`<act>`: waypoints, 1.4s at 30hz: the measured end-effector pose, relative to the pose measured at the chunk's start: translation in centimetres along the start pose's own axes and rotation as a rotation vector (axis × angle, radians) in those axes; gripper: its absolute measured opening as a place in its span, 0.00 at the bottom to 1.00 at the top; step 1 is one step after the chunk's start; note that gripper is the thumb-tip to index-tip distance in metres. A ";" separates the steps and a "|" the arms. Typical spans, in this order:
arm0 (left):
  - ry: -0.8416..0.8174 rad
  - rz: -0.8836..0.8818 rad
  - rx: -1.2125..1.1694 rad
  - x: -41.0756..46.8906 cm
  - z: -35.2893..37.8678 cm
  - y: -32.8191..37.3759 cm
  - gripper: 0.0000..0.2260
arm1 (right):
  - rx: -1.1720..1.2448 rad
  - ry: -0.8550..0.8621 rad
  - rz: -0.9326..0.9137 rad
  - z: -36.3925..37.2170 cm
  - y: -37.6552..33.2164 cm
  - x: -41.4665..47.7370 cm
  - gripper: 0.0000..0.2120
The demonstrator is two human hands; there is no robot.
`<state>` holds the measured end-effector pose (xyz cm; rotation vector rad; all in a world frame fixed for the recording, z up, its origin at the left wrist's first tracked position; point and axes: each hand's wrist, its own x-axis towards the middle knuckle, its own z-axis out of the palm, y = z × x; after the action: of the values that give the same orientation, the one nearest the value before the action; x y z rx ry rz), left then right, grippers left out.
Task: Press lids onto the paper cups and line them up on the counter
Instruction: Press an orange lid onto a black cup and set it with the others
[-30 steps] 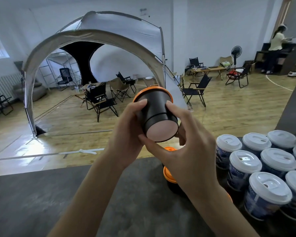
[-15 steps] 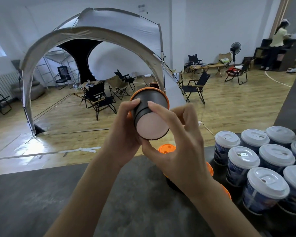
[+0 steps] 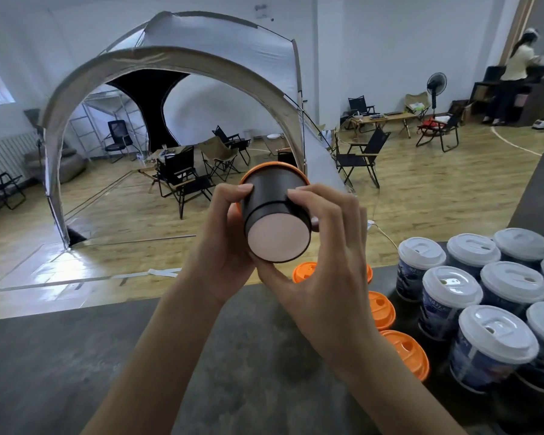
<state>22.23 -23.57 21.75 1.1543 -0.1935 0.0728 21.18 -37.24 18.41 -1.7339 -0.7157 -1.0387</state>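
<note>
Black cup (image 3: 274,199) is up in the air at frame centre, above the bench (image 3: 76,372) and touching nothing but the hands, tipped on its side so the pale base faces the camera and the orange lid (image 3: 264,167) points away toward 12 o'clock. Left hand (image 3: 223,246) wraps the cup from 9 o'clock, thumb on the side wall, other fingers hidden behind. Right hand (image 3: 327,255) wraps it from 3 o'clock, one fingertip on the wall up top and the thumb under the base edge at 6 o'clock. Both grips are closed around the cup, not spread. The hold looks meant for squeezing the lid rim home from the far side while the thumbs brace the body, but whether the lid is fully seated cannot be told, since only a sliver of its rim shows. Orange-lidded cups (image 3: 380,309) sit on the bench at 4 o'clock of the hands, partly hidden by the right wrist, in a rough line running toward the camera; likely where this one goes next. White-lidded cups (image 3: 453,296) stand packed together at 3 to 4 o'clock, upright and just beside the orange ones. They read as finished stock parked out of the way. Risk: squeezing a paper wall this hard could dent it.
</note>
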 end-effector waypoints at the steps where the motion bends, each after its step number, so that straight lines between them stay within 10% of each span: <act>1: -0.005 -0.001 -0.010 0.0 0.0 -0.1 0.20 | -0.006 0.001 0.002 0.0 0.0 0.0 0.33; 14: 0.027 0.083 0.193 -0.1 0.2 -0.5 0.11 | 0.010 0.008 0.007 0.1 0.2 -0.2 0.33; 22: 0.116 0.094 0.127 0.5 -0.7 0.0 0.23 | 0.056 -0.026 -0.046 0.5 0.3 -0.3 0.33; 28: 0.227 0.509 0.372 -1.0 -2.0 -2.7 0.07 | 0.635 -0.243 0.505 0.7 1.0 -2.3 0.32; 32: 0.169 0.416 0.472 -2.2 -4.4 -4.1 0.15 | 0.883 -0.302 0.765 1.1 2.3 -5.2 0.33; 42: 0.437 -0.133 -0.338 -4.8 -4.9 -12.1 0.18 | 0.217 -0.363 0.403 3.6 3.1 -8.3 0.33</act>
<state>19.93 -23.76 8.05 0.7878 0.2509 0.1660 21.08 -35.13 9.09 -1.7946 -0.6364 -0.3625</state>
